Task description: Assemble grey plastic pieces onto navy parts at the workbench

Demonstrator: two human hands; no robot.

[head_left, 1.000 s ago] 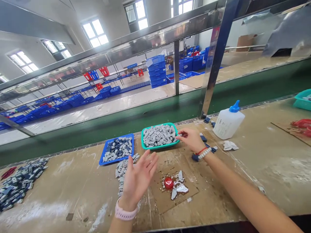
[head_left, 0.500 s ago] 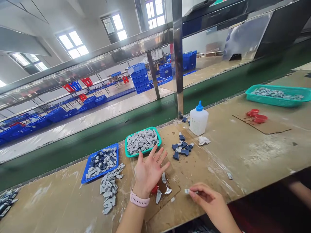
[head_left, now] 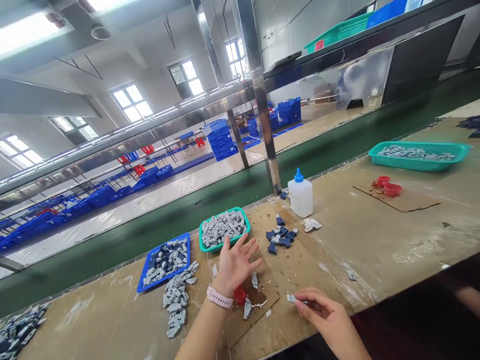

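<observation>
My left hand (head_left: 237,264) is raised palm up with its fingers spread and nothing in it. A pink band circles that wrist. Between thumb and fingers, my right hand (head_left: 323,311) pinches a small grey piece (head_left: 291,298) just above the table. Beneath my left hand lies a stained cardboard sheet (head_left: 258,320), bearing a red cup (head_left: 240,295), partly hidden, and loose grey pieces (head_left: 247,308). A green tray (head_left: 202,244) full of grey pieces stands beyond my left fingertips. Left of it, a blue tray (head_left: 140,287) holds dark and grey pieces.
More grey pieces (head_left: 176,300) spill below the blue tray. A white bottle with a blue cap (head_left: 301,197) stands near a metal post (head_left: 268,135), by dark pieces (head_left: 282,235). Red cups (head_left: 392,189) and another green tray (head_left: 420,162) are at right. A green belt (head_left: 157,215) runs behind.
The camera view has tilted upward and shifted slightly. My left hand stays raised and spread, and my right hand keeps its pinch on the grey piece.
</observation>
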